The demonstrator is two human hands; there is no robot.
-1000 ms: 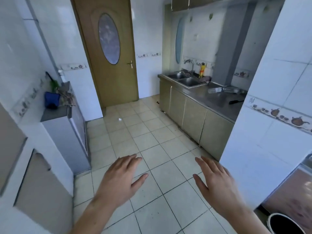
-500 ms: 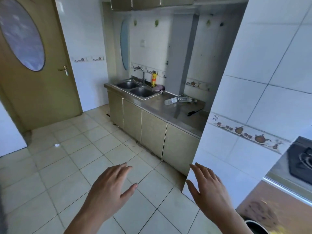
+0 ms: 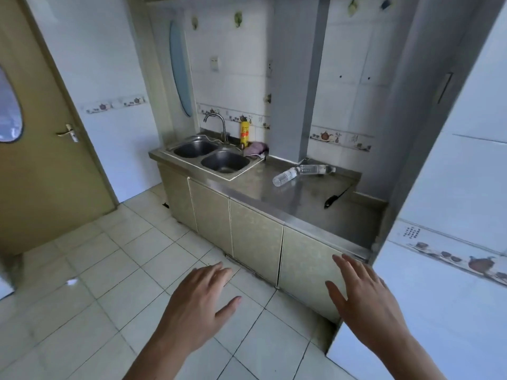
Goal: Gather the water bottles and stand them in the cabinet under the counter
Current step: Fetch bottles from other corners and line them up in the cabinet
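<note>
Two clear water bottles lie on their sides on the steel counter: one nearer the sink, the other behind it by the grey pillar. Below the counter runs a row of beige cabinet doors, all closed. My left hand hovers over the floor tiles, palm down, fingers apart, holding nothing. My right hand is held out in front of the rightmost cabinet door, fingers spread and empty. Both hands are well short of the bottles.
A double steel sink with a tap, a yellow bottle and a pink cloth sits at the counter's left. A black knife lies on the counter's right. A white tiled wall juts out on the right; a brown door stands left.
The view has swung right and closer to the counter, so the bottles and cabinet doors look larger. Both hands stay open and empty, now nearer the cabinet.
</note>
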